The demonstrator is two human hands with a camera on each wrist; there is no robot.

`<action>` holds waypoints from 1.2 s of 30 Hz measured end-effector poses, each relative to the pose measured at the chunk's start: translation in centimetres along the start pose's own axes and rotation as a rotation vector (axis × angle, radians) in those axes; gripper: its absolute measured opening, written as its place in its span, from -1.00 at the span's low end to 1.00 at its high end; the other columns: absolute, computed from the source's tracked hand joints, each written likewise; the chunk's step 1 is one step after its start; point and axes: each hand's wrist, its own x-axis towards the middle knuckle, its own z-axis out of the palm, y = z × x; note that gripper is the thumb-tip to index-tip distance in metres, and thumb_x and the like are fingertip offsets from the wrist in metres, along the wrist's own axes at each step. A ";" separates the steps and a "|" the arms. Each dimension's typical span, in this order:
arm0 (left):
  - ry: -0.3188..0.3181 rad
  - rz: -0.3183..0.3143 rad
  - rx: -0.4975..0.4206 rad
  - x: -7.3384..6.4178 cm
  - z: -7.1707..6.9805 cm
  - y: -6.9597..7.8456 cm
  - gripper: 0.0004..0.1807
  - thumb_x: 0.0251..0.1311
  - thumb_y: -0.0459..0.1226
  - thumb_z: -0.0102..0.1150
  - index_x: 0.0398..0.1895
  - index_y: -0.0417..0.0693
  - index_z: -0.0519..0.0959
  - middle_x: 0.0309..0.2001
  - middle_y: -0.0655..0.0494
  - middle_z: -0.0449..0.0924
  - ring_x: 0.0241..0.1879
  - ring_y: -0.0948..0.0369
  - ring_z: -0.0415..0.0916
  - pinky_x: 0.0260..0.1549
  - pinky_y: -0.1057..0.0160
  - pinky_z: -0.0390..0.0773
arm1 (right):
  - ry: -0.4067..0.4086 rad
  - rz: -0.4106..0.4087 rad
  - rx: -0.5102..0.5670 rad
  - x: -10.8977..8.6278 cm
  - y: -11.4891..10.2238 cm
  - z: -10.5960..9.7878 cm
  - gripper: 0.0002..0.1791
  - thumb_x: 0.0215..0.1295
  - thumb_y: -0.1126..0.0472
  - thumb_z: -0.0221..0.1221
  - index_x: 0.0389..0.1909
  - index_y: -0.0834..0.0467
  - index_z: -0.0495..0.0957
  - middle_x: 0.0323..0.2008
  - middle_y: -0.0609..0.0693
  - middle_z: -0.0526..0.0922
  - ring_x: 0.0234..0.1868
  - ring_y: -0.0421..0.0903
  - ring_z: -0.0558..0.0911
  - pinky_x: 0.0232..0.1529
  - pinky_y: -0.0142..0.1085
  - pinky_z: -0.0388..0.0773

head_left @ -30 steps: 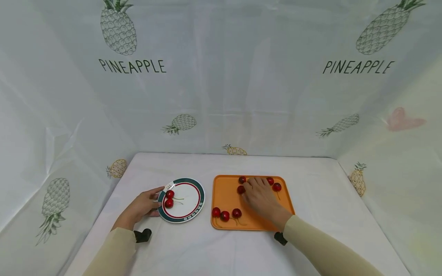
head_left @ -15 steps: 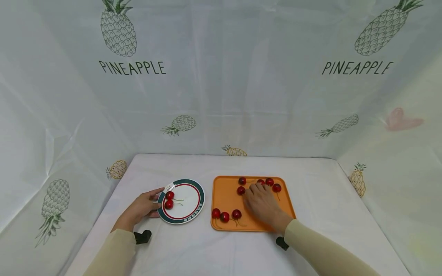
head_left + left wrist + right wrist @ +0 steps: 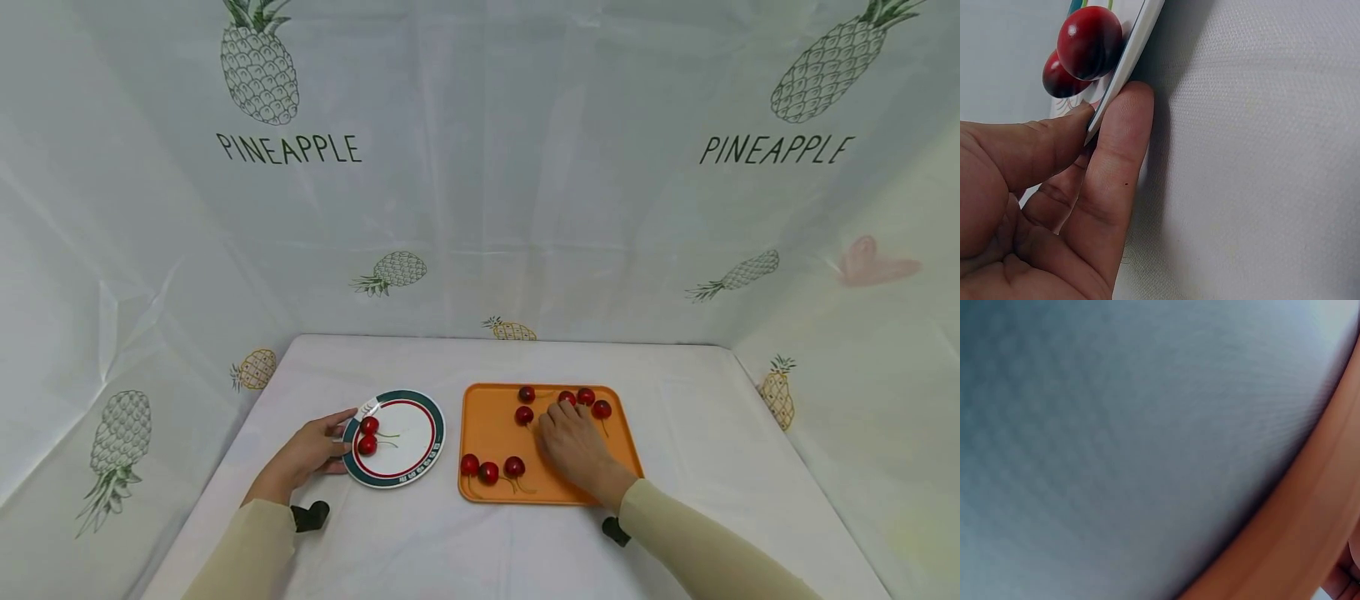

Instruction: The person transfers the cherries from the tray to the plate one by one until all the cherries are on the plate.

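Pinches the plate [image 3: 408,446] by its left rim with the left hand [image 3: 306,447], with thumb above and fingers beneath. Has two cherries [image 3: 368,425] on the plate's left half, with stems pointing right. Reaches over the tray [image 3: 487,425] with the right hand [image 3: 576,446], with fingers bent just beside a far cherry [image 3: 566,397]; cannot tell whether grasping anything, with fingertips hidden. Has eight cherries in sight on the tray: three at near left, two at far middle, three toward far right. Has plate and tray apart on the white cloth [image 3: 405,542], with plate at left. Faces a pineapple-print curtain [image 3: 525,208].
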 end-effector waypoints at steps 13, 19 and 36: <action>0.001 0.008 0.005 0.0 0.0 0.0 -0.20 0.39 -0.50 0.20 0.66 0.04 0.24 0.49 -0.42 0.19 -0.23 0.11 0.63 -0.23 0.17 0.80 | -0.062 -0.017 -0.050 0.1 -0.1 -0.2 -0.79 0.41 0.17 0.36 -0.19 0.19 0.55 -0.37 0.03 0.41 -0.25 0.04 0.34 -0.16 -0.12 0.44; 0.000 0.009 0.011 -0.1 0.0 0.0 -0.20 0.39 -0.50 0.20 0.66 0.04 0.23 0.49 -0.42 0.19 -0.24 0.11 0.63 -0.23 0.18 0.79 | -0.078 -0.008 -0.028 0.3 -0.3 0.0 -0.78 0.35 0.25 0.40 -0.13 0.23 0.57 -0.32 0.05 0.45 -0.20 0.05 0.37 -0.10 -0.10 0.49; -0.009 0.007 0.007 0.0 -0.1 0.0 -0.19 0.39 -0.50 0.20 0.66 0.03 0.22 0.50 -0.43 0.18 -0.27 0.12 0.64 -0.24 0.17 0.79 | 0.036 -0.041 -0.021 1.7 -0.2 -1.5 -0.79 0.40 0.23 0.36 -0.21 0.21 0.50 -0.32 0.05 0.47 -0.21 0.06 0.43 -0.13 -0.13 0.48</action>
